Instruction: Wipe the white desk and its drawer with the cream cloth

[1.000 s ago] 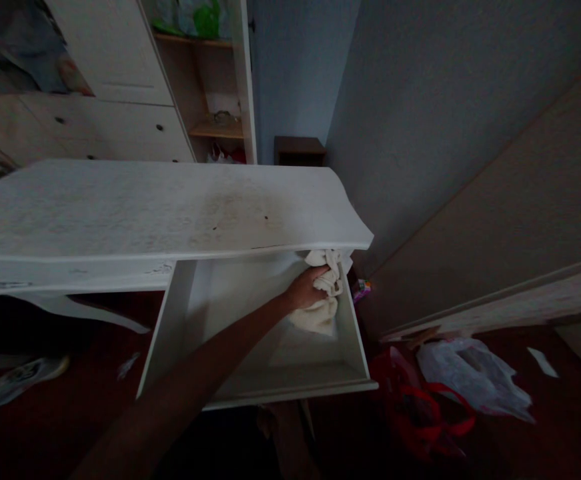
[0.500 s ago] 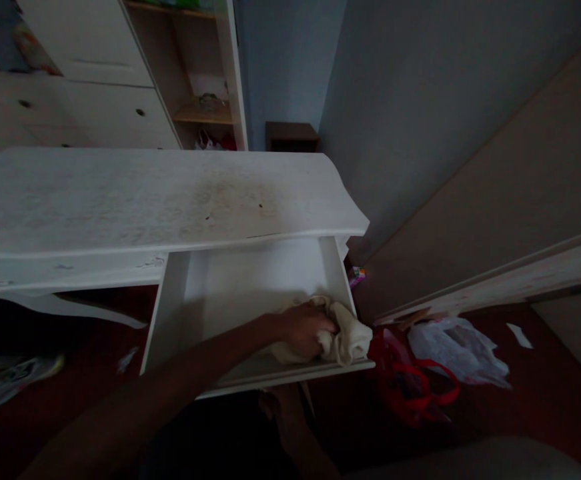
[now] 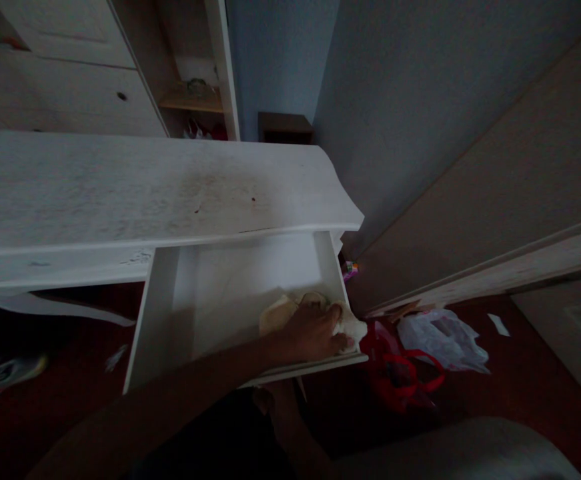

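My left hand [image 3: 315, 331] is closed on a crumpled cream cloth [image 3: 277, 315], pressing it into the front right corner of a pulled-out white drawer [image 3: 230, 280]. Part of the cloth lies over the drawer's right edge. Below the drawer front is my right hand [image 3: 274, 398], close against its underside. Its thumb shows, but the other fingers are mostly hidden and dark. The drawer belongs to a white table [image 3: 290, 187] whose top carries dark smudges and two small dark specks.
A grey-blue wall [image 3: 395, 100] stands close on the right. On the red floor lie a red bag [image 3: 395, 377] and a white plastic bag [image 3: 445, 337]. Behind the table are a white cabinet [image 3: 70, 87] with an open shelf and a small brown box-like unit [image 3: 285, 123].
My left hand has shifted slightly right over the cloth, and the cloth has bunched differently, with more showing on its left. My right hand stays under the drawer front. The view has shifted slightly.
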`<state>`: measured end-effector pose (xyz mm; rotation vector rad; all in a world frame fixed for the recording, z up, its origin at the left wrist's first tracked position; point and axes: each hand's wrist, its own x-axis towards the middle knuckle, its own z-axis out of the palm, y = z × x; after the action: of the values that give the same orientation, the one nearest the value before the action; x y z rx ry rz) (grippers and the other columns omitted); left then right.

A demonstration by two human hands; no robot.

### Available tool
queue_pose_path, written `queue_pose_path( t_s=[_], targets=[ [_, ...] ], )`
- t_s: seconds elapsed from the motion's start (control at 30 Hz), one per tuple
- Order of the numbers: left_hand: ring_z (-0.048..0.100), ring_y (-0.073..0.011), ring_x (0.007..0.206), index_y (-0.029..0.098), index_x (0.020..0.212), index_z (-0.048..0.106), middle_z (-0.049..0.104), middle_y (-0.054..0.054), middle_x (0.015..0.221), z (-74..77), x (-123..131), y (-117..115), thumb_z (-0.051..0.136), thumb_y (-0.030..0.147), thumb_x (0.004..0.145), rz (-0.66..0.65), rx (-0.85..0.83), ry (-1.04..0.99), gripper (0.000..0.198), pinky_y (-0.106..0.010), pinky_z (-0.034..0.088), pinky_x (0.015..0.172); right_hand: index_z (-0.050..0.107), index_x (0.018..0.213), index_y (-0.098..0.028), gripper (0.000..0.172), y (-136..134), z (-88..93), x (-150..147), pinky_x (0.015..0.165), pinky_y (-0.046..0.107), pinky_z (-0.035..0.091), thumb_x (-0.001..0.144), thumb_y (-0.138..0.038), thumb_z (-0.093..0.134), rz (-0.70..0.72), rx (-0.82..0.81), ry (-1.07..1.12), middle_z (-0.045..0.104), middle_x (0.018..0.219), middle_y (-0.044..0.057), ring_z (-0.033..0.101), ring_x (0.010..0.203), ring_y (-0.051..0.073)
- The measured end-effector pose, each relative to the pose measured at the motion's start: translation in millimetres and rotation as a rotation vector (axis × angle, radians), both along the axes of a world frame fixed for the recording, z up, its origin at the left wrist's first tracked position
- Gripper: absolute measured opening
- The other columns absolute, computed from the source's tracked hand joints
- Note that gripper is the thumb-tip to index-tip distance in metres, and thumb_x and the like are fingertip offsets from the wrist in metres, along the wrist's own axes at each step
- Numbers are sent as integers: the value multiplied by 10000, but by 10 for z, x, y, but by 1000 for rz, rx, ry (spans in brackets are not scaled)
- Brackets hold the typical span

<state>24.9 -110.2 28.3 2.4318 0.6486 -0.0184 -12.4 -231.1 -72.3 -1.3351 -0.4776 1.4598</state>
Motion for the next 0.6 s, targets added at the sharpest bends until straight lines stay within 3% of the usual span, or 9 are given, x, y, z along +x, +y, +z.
queue_pose_path(
  t_s=[0.13,0.3,0.43,0.6],
  targets=[
    [660,-247,860,204,1030,651,718,-84,892,83,-106,72,507,322,875,-246,25,53,243,-350,465,817,456,587,-212,340,-33,-107,-10,453,241,230,682,-506,597,1,9,52,361,534,-59,277,469,79],
    [642,-232,795,203,916,692,709,-72,827,133,-368,146,553,211,799,-334,77,122,182,-321,481,720,417,525,-217,402,-70,-152,-2,447,247,227,676,-556,570,47,-9,-32,331,466,-61,275,443,78],
    [629,-264,910,175,914,705,702,-113,909,143,-821,117,567,202,801,-220,115,170,180,-365,492,809,408,523,-217,469,-71,-123,-5,439,236,239,655,-617,616,4,-31,-4,323,473,-66,277,438,70],
    [583,-346,1055,174,995,703,672,-164,1056,284,-1443,15,603,259,785,145,170,357,247,-457,490,837,467,530,-220,463,-74,-124,1,415,244,254,667,-623,650,-9,-12,39,355,474,-53,300,439,88]
  ],
)
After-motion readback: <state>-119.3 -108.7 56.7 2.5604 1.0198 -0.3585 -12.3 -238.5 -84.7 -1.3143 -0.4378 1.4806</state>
